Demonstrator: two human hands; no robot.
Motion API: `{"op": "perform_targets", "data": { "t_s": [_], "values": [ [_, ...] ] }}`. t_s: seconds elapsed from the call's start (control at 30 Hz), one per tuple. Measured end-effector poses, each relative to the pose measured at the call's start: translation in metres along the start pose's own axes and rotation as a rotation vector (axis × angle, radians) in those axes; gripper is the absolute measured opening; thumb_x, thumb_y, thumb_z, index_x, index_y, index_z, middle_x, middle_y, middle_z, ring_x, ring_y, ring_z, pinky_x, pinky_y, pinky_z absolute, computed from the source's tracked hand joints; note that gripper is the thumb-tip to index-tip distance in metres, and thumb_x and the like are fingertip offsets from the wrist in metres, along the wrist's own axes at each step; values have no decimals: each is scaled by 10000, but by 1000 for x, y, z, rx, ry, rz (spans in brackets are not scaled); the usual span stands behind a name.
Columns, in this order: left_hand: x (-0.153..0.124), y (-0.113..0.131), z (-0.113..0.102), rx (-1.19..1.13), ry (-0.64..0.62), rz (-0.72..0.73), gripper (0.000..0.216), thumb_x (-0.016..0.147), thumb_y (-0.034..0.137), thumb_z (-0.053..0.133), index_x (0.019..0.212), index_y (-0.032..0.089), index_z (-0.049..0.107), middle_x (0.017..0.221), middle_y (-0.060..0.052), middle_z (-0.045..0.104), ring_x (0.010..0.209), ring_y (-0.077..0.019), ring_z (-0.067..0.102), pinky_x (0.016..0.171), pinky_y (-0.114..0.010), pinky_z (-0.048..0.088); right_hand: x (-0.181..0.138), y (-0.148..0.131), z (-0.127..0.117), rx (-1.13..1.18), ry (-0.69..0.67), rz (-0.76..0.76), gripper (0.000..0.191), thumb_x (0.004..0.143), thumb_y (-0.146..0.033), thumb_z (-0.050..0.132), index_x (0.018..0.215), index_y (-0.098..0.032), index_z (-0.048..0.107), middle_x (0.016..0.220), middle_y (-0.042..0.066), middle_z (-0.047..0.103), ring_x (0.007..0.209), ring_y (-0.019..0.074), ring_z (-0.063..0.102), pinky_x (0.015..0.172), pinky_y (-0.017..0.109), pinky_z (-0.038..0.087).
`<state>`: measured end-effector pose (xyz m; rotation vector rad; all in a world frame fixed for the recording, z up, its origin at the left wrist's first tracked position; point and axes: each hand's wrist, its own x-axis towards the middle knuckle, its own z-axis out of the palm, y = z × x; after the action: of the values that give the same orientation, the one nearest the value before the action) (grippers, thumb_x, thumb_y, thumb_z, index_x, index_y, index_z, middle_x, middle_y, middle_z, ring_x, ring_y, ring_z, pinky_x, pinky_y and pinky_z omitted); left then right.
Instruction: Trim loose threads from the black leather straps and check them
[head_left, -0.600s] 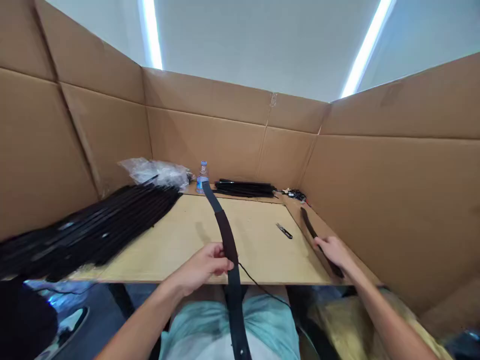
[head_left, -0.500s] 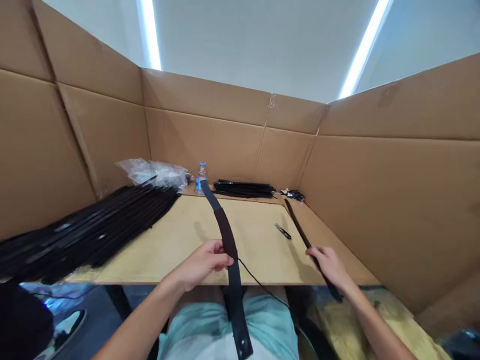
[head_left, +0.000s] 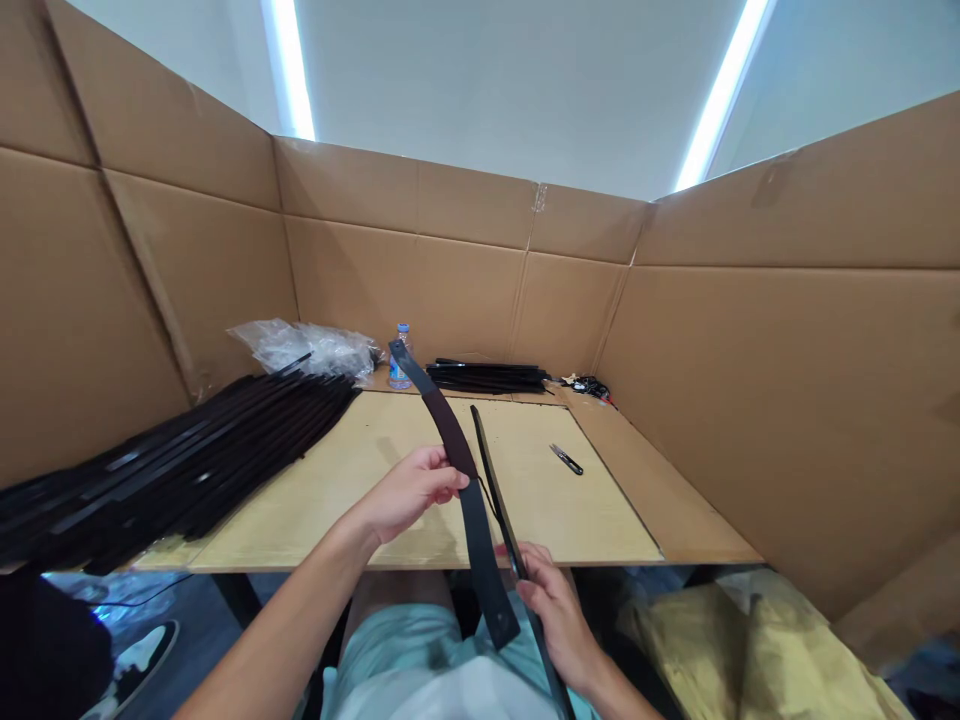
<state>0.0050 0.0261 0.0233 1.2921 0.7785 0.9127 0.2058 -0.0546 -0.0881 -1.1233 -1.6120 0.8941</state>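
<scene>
My left hand point(head_left: 420, 488) pinches a wide black strap point(head_left: 452, 432) near its middle; the strap has a dark brown-black sleeve section and holes at its flat ends. It rises in a curve toward the back of the table and its lower end hangs over my lap. Close beside it, my right hand point(head_left: 553, 605) is closed around a long, thin black strip point(head_left: 491, 480), seen nearly edge-on. A thin black cord shows between the two pieces. Small black thread snips point(head_left: 566, 459) lie on the table to the right.
A large pile of black straps point(head_left: 187, 460) covers the table's left side. At the back are a clear plastic bag point(head_left: 307, 345), a water bottle point(head_left: 400, 360), a stack of black strips point(head_left: 487, 377) and tangled cords point(head_left: 589, 387). Cardboard walls point(head_left: 405, 270) surround the tabletop point(head_left: 360, 470).
My right hand has brought its black strip leftward from the right side, next to the strap. The left hand has raised the strap slightly, and its lower end has swung right.
</scene>
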Motion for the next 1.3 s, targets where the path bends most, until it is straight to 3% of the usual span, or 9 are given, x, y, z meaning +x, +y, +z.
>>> {"op": "perform_targets", "data": {
  "t_s": [0.1, 0.3, 0.4, 0.53, 0.6, 0.83, 1.0, 1.13, 1.3],
  "values": [
    [0, 3, 2, -19, -7, -2, 179, 537, 195, 697, 666, 144, 584, 611, 43, 525, 563, -83, 396, 534, -229, 264, -3, -1, 4, -172, 74, -113, 261, 843, -400, 499, 902, -213, 670, 1275, 108, 526, 1207, 317, 412, 1020, 476, 332],
    [1, 10, 5, -41, -36, 12, 169, 542, 181, 705, 679, 137, 616, 631, 34, 554, 571, -78, 411, 530, -223, 265, 4, 1, 0, -341, 318, -164, 417, 868, -561, 461, 926, -201, 665, 1133, 128, 496, 1118, 337, 431, 969, 514, 354],
    [3, 14, 6, -45, -59, 18, 174, 542, 174, 711, 694, 136, 635, 653, 27, 575, 581, -79, 426, 534, -222, 273, 10, -2, -4, -246, 199, -177, 405, 867, -535, 488, 1057, -212, 641, 1231, 126, 518, 1194, 315, 428, 1009, 449, 352],
    [7, 19, 8, -48, -77, 14, 164, 542, 181, 712, 683, 137, 640, 662, 24, 583, 587, -80, 434, 541, -221, 283, 13, -4, -1, -122, 17, -36, 385, 890, -514, 405, 873, -181, 598, 811, 63, 639, 761, 213, 606, 687, 297, 492],
    [9, 19, 6, -37, -75, 12, 156, 545, 181, 708, 677, 138, 638, 662, 26, 580, 582, -78, 428, 539, -222, 278, 16, -1, -4, -183, 23, 18, 367, 893, -477, 380, 706, -194, 520, 633, 12, 564, 597, 172, 546, 558, 259, 445],
    [27, -9, -11, 66, -31, -31, 93, 550, 144, 666, 623, 145, 608, 592, 41, 556, 545, -81, 419, 510, -223, 267, 73, 12, -59, -573, 99, 134, 303, 858, -320, 484, 582, -200, 452, 553, -24, 481, 572, 153, 477, 559, 272, 371],
    [56, -42, -16, 158, -11, -95, 86, 654, 114, 679, 619, 135, 603, 594, 28, 565, 527, -87, 451, 501, -220, 339, 117, 18, -87, -820, 45, 217, 234, 912, -346, 574, 822, -134, 617, 795, 8, 637, 705, 144, 609, 691, 319, 504],
    [82, -58, -22, 212, -3, -167, 123, 874, 243, 617, 887, 121, 624, 835, -19, 631, 672, -127, 587, 608, -274, 500, 131, 26, -91, -945, 14, 243, 229, 924, -331, 573, 1027, -132, 620, 1005, 60, 654, 854, 179, 643, 765, 368, 540],
    [97, -69, -35, 224, 20, -227, 263, 913, 292, 577, 1127, 139, 587, 1095, -81, 624, 899, -198, 634, 757, -382, 551, 129, 32, -87, -1049, 22, 218, 234, 924, -325, 573, 1052, -133, 615, 1054, 73, 644, 916, 198, 634, 815, 398, 527]
  ]
}}
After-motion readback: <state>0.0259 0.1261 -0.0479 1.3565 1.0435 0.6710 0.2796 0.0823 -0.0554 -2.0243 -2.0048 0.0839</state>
